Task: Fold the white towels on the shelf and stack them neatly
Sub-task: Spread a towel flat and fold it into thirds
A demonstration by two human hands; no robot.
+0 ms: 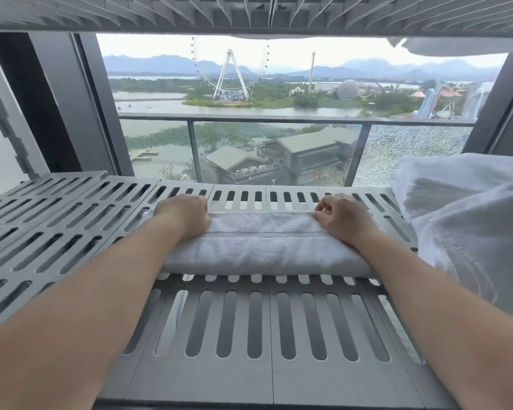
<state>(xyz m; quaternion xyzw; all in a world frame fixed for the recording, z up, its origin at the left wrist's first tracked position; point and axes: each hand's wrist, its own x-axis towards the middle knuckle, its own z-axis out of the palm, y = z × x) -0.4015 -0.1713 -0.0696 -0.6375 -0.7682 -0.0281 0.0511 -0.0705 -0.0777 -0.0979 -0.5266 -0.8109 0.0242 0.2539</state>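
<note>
A white towel (264,247), folded into a long narrow strip, lies across the middle of the grey slotted shelf (228,335). My left hand (184,213) grips its far edge at the left end, fingers curled over the fabric. My right hand (342,216) pinches the same far edge at the right end. Both forearms rest over the towel's ends. A loose heap of white towels (468,220) sits on the right side of the shelf, partly crumpled and draping toward the front.
Another slotted shelf (249,13) runs overhead, with a white towel (456,45) hanging over its right edge. Behind the shelf is a window with a glass balcony railing (279,118). Dark frame posts stand at left and right.
</note>
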